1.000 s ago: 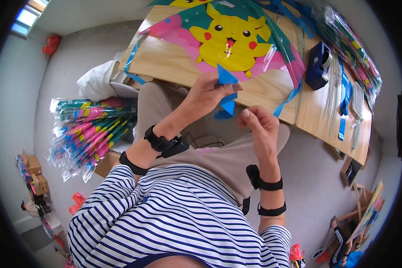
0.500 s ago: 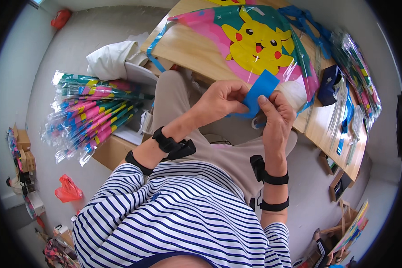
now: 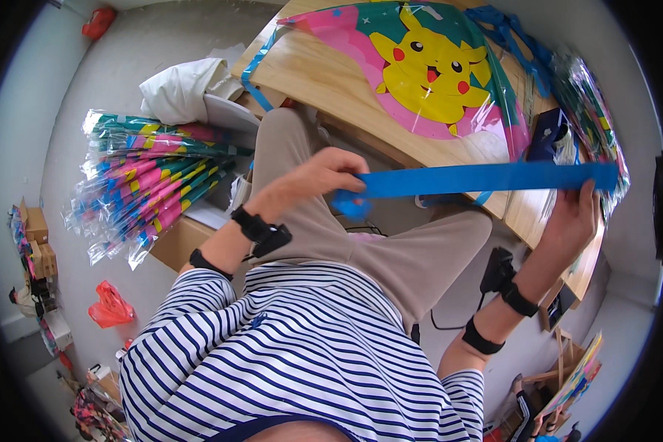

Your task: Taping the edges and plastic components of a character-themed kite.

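Left hand (image 3: 331,171) pinches the blue ribbon (image 3: 464,179) at its nine o'clock; well apart, right hand (image 3: 576,215) pinches at three o'clock, probably to keep it taut.

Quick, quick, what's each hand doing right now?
Left hand: closed, a bit blurred, holding one end of the blue ribbon.
Right hand: closed, pinching the blue ribbon near its other end.

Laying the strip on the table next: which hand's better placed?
Right, probably: the right hand pinches the strip near one end, in line with the table edge in this view. The left hand, blurred, shows over the left leg.
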A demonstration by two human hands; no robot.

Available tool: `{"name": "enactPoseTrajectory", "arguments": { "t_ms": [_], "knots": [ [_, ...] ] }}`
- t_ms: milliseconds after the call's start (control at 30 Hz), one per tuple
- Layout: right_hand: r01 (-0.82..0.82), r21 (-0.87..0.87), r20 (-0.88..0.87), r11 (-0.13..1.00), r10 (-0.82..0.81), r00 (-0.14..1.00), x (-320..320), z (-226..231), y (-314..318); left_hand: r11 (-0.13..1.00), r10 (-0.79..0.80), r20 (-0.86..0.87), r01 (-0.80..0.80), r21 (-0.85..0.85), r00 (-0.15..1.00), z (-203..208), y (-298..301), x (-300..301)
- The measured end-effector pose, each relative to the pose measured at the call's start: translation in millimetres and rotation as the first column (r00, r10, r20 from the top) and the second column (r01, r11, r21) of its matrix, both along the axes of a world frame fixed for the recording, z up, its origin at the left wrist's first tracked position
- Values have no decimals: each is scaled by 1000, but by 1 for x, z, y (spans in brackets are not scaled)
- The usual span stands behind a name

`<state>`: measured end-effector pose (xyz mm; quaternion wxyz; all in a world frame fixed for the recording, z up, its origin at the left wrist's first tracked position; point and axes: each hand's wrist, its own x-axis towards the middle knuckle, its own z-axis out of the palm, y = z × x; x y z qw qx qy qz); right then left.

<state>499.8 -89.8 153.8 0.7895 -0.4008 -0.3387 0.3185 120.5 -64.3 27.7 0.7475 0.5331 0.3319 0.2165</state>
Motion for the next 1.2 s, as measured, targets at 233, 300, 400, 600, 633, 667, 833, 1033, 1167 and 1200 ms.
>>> {"name": "enactPoseTrajectory", "arguments": {
  "t_ms": [233, 300, 400, 600, 633, 667, 833, 1033, 1167, 1200],
  "knots": [
    [184, -781, 404, 596, 258, 878, 9, -104, -68, 928, 362, -113, -345, 141, 925, 5, 24, -72],
    [428, -667, 719, 610, 377, 583, -21, -105, -68, 899, 219, -261, -91, 428, 940, 18, 33, -69],
    [74, -567, 661, 820, 400, 635, -102, -71, -50, 853, -76, -276, 206, 480, 958, 46, 32, -24],
    [-427, -549, 279, 719, 639, 717, -167, -72, -22, 762, 56, -272, 135, 633, 961, 81, 28, 30],
    [-421, -567, 213, 708, 619, 756, -163, -76, -22, 743, 114, -232, 72, 666, 966, 79, 30, 24],
    [-416, -585, 146, 696, 595, 790, -160, -79, -23, 743, 118, -234, 70, 666, 965, 74, 32, 18],
    [-365, -549, 131, 752, 509, 851, -155, -92, -25, 945, 291, 77, -299, 134, 954, 56, 27, 9],
    [-377, -568, 82, 732, 507, 858, -155, -100, -24, 936, 333, 171, -347, 61, 927, 48, 24, 21],
    [-422, -576, 18, 700, 527, 850, -160, -95, -23, 938, 330, 186, -344, 44, 926, 47, 24, 24],
    [-429, -570, 6, 700, 526, 850, -164, -92, -24, 939, 329, 185, -342, 42, 926, 46, 24, 25]
  ]
}}
